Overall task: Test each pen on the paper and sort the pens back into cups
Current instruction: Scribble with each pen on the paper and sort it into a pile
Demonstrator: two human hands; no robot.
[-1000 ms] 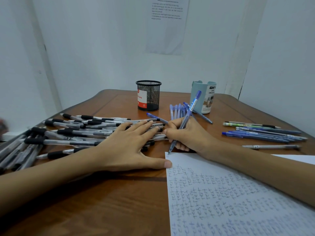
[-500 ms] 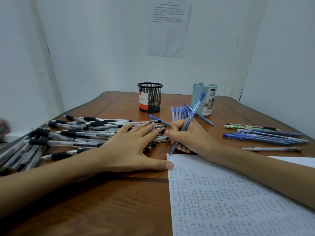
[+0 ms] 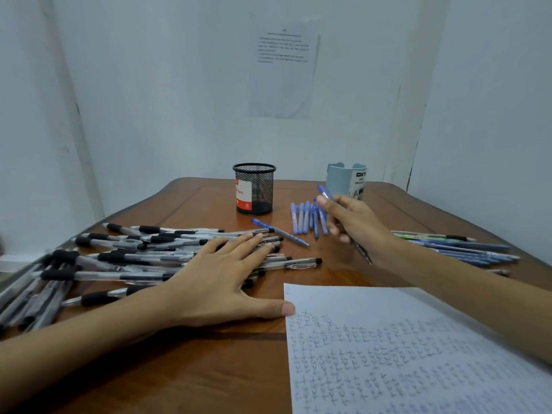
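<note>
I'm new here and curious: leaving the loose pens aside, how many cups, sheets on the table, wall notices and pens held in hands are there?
Cups: 2 (black mesh cup, light blue cup)
Written sheet on table: 1
Wall notice: 1
Blue pen held: 1, by right hand
Total: 5

From my station I see a brown wooden table [image 3: 185,369] running beneath the right hand [image 3: 358,222] and its grip on the pen [image 3: 325,192]. It has a darker inlaid line near its edge and rounded far corners. Straight beyond the grip stands a pale, bluish-white back wall [image 3: 179,100]. High above the grip a printed sheet [image 3: 283,70] is stuck to it, its text too small for me to read. Right of the grip a side wall [image 3: 493,115] meets the back one at a dark vertical seam. The light is cool and even.
</note>
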